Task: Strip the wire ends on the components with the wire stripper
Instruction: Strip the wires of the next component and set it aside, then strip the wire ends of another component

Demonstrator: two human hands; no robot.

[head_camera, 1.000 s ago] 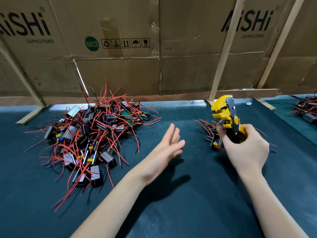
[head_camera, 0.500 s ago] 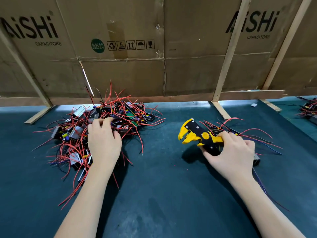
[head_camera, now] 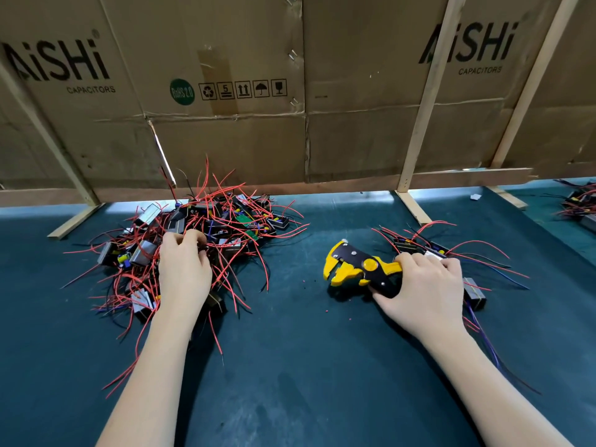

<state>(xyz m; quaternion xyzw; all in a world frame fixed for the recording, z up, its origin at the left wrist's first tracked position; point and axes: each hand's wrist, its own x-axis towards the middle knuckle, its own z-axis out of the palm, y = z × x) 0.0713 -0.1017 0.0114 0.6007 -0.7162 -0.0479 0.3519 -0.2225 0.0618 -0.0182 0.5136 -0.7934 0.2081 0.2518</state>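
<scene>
A big tangled pile of small boxed components with red wires [head_camera: 222, 227] lies on the dark mat at the left. My left hand [head_camera: 185, 269] is in that pile with its fingers curled round red wires near its middle. My right hand [head_camera: 422, 285] grips the handles of the yellow and black wire stripper [head_camera: 358, 267], which lies low over the mat with its jaws pointing left. Behind and beside my right hand lies a smaller group of components [head_camera: 429, 250] with red and dark wires.
A cardboard wall [head_camera: 303, 91] braced with wooden slats [head_camera: 419, 124] closes off the back of the bench. More wired components [head_camera: 577, 201] sit at the far right edge. Tiny insulation scraps dot the dark green mat [head_camera: 306, 350] between my hands.
My left hand went from the middle of the mat into the left pile and closed its fingers on wires. My right hand lowered the stripper from upright to lying near the mat.
</scene>
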